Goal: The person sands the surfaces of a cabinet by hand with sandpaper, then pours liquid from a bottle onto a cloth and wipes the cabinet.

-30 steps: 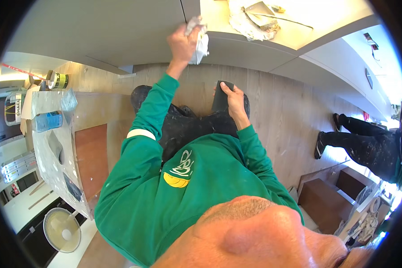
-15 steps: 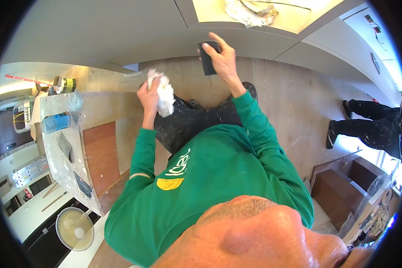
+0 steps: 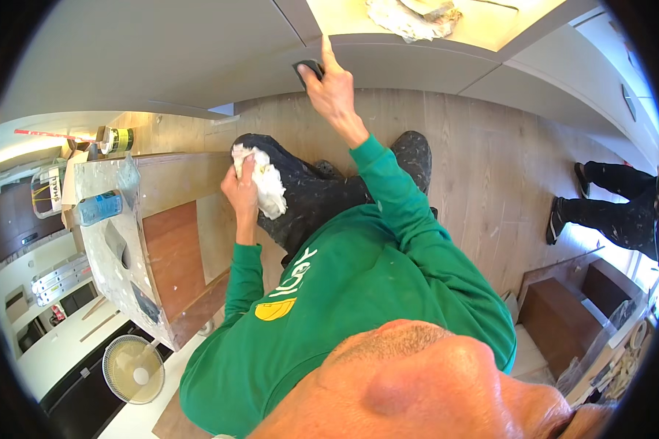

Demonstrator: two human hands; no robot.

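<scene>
Now the right hand (image 3: 334,88) presses a dark sanding block (image 3: 308,70) against the grey cabinet edge (image 3: 417,62), left hand (image 3: 243,183) clutching a white rag (image 3: 267,183) at knee height; rubbing looks midway, wiping left

A home kitchen under renovation: grey cabinet fronts (image 3: 161,51) over a pale wood-plank floor (image 3: 476,168), dust sheeting on the table (image 3: 106,219) at left, loose brown panels (image 3: 564,314), paint-spattered work trousers (image 3: 322,197).

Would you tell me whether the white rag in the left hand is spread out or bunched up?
Bunched up: the white rag sits as a crumpled wad gripped in the left hand, its folds hanging below the fist.
</scene>
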